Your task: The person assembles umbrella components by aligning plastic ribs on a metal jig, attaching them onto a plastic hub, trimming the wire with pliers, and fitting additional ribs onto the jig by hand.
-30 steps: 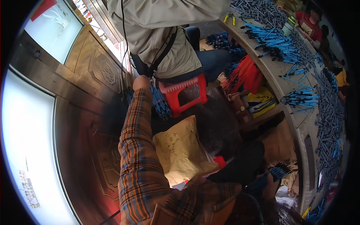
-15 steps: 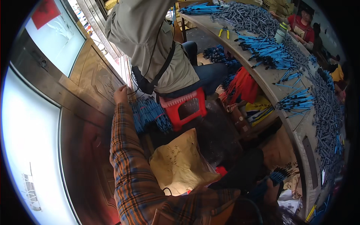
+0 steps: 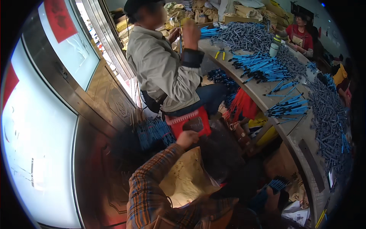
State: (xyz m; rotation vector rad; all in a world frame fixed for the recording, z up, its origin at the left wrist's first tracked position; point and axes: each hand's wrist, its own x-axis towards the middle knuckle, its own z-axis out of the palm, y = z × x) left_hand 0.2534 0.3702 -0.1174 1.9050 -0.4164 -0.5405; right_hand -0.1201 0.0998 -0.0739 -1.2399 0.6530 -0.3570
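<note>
While gripping blue-rod bundle point(image 3: 279, 184) in right hand point(image 3: 272, 199) beside inner curved edge of counter point(image 3: 291, 131), holds left hand point(image 3: 187, 139) curled near red stool point(image 3: 187, 119); cannot tell whether empty. Probably at bundling step; likely calls next for bringing left hand to bundle.

Left hand point(image 3: 187, 139), in a plaid sleeve point(image 3: 146, 183), is hovering at the red plastic stool point(image 3: 206, 123); contact unclear. Right hand point(image 3: 272, 199) is gripping a bundle of blue rods point(image 3: 279, 184) beside the workbench point(image 3: 304, 134). Co-worker point(image 3: 158, 68) in a light jacket is sitting on the stool, both hands up. Loose blue rods point(image 3: 263, 68) and grey plastic pieces point(image 3: 330, 126) are covering much of the bench; yellow-handled pliers point(image 3: 220, 54) are lying near its edge. Tan sack point(image 3: 188, 175) is slumping beside the left forearm.
</note>
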